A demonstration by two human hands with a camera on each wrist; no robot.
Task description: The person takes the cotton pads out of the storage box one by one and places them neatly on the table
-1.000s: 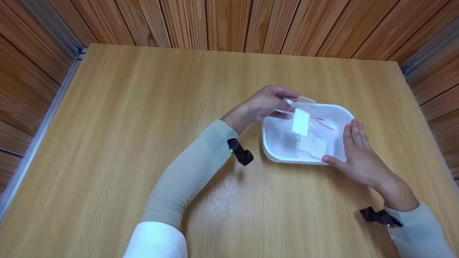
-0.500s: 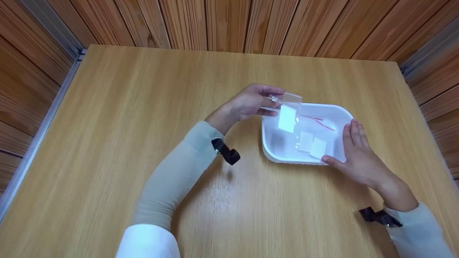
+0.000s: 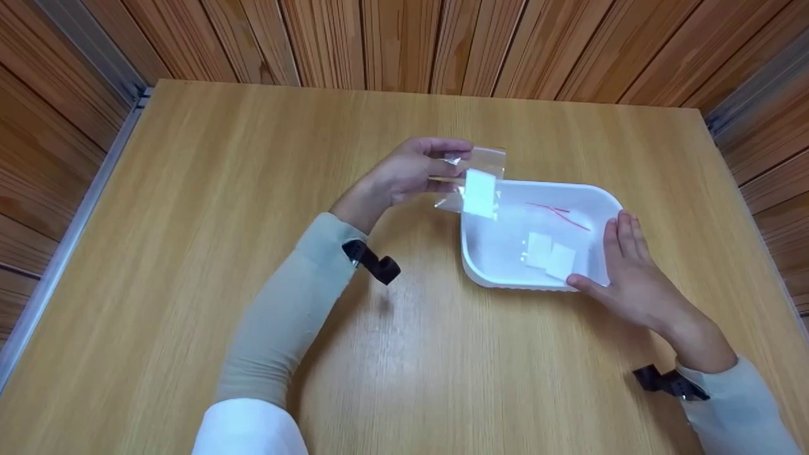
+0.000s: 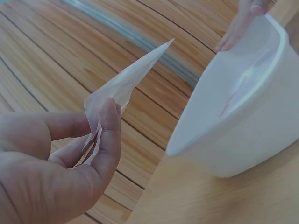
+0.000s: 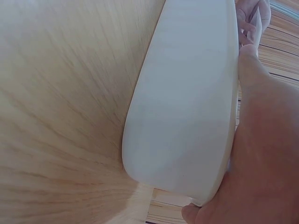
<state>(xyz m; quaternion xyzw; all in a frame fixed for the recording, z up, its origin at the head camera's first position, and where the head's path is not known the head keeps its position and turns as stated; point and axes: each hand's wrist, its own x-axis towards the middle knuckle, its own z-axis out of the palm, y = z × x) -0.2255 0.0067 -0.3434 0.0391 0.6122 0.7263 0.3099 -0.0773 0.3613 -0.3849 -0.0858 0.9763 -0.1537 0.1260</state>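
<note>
My left hand (image 3: 411,167) pinches a clear plastic zip bag (image 3: 490,159) with a white label panel, raised over the far left corner of a white plastic basin (image 3: 471,256). In the left wrist view the bag (image 4: 128,77) appears edge-on between thumb and fingers. More clear bags (image 3: 561,260) with white panels and thin red lines lie inside the basin; their number is hard to tell. My right hand (image 3: 638,284) rests on the basin's right end, fingers straight over the rim and thumb along the near edge. The right wrist view shows the basin's outer wall (image 5: 182,102) beside this hand.
The basin stands right of centre on a wooden table (image 3: 253,189). Wood-plank walls (image 3: 404,44) rise behind and at both sides. A metal rail (image 3: 63,246) runs along the left edge. Black straps (image 3: 373,260) hang from both wrists.
My left hand has drawn the bag leftward and slightly away from me, from above the basin's middle to its left corner. The right hand and the basin stay put.
</note>
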